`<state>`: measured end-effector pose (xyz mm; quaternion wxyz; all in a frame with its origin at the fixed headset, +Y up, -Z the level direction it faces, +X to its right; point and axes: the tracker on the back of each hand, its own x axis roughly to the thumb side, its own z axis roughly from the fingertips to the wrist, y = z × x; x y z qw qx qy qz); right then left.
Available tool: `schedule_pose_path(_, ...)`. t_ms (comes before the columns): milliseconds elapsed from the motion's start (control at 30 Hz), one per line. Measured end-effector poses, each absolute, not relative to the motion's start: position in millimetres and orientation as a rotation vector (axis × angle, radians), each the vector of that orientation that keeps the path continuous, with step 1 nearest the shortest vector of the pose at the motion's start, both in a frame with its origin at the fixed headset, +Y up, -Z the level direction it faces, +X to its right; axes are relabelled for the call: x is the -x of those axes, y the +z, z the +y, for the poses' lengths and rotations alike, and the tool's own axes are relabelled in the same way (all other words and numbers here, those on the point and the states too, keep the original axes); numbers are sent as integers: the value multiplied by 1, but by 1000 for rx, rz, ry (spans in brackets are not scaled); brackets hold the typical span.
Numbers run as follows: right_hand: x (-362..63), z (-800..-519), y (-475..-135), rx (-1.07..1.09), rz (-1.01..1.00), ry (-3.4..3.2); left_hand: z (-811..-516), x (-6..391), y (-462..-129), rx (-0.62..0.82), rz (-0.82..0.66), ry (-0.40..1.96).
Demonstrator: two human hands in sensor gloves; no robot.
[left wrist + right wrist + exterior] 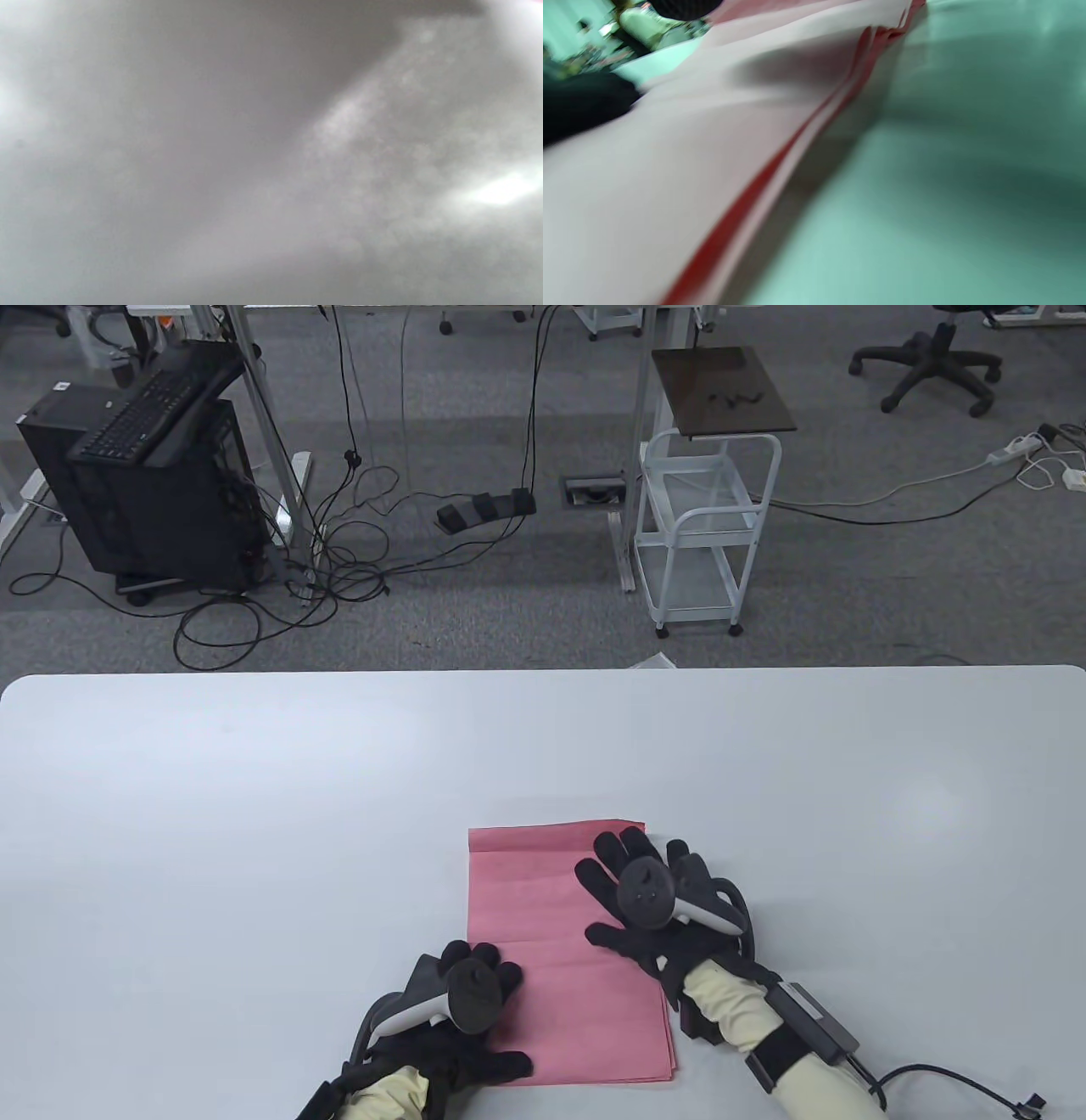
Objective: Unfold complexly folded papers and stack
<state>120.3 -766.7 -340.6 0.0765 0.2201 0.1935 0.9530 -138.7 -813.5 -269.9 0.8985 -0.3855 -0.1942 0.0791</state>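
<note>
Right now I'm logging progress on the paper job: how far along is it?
Looks nearly done: the pink paper stack lies open and flat on the table, layered edges showing in the right wrist view. In hand: the left hand and right hand rest on it, seemingly smoothing. No folded paper in view; only squaring seems left.

- Pale grey-white tabletop, rounded at the far corners, seen from above.
- Stack of pink papers flat on it, near the front edge, right of centre; a crease across the top sheet.
- Several sheet edges layered at the stack's side, in the right wrist view.
- Left wrist view: blurred grey only.
</note>
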Motion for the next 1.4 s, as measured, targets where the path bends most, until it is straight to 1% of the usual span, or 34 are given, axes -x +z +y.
schedule_pose_path(100, -128, -778, -304, -721, 866, 2765, -814, 139, -270, 798, -402, 164)
schedule_pose_path(167, -133, -787, -292, -714, 968, 2721, -814, 139, -270, 798, -402, 164)
schedule_pose_path(200, -135, -791, -289, -711, 986, 2712, -814, 139, -270, 798, -402, 164)
schedule_pose_path(300, -139, -801, -286, -696, 1007, 2714, -813, 139, -270, 796, -397, 166)
schedule_pose_path(367, -141, -803, -287, -675, 1009, 2667, -813, 139, -270, 792, -392, 165)
schedule_pose_path(467, -142, -805, -287, -666, 990, 2647, -804, 135, -272, 762, -383, 180)
schedule_pose_path(533, -142, -806, -287, -666, 994, 2645, -793, 124, -272, 716, -388, 175)
schedule_pose_path(633, -143, -807, -287, -657, 997, 2625, -788, 98, -267, 660, -476, 104)
schedule_pose_path(667, -143, -808, -287, -652, 999, 2613, -789, 87, -265, 666, -514, 77)
schedule_pose_path(733, -143, -807, -287, -651, 1004, 2611, -793, 73, -262, 701, -543, 78)
schedule_pose_path(833, -144, -807, -287, -652, 1002, 2614, -801, 68, -262, 724, -537, 84)
schedule_pose_path(933, -144, -807, -287, -651, 1003, 2614, -803, 83, -263, 749, -505, 106)
schedule_pose_path(1033, -144, -808, -287, -651, 1002, 2616, -802, 111, -263, 752, -457, 89)
schedule_pose_path(1133, -144, -807, -287, -651, 1004, 2616, -802, 146, -263, 761, -373, 117)
schedule_pose_path(1200, -144, -807, -287, -651, 1005, 2616, -803, 160, -263, 762, -336, 141)
schedule_pose_path(1300, -144, -807, -287, -650, 1011, 2613, -803, 171, -263, 770, -310, 166)
schedule_pose_path(1400, -144, -807, -287, -648, 1020, 2608, -796, 164, -266, 775, -325, 130)
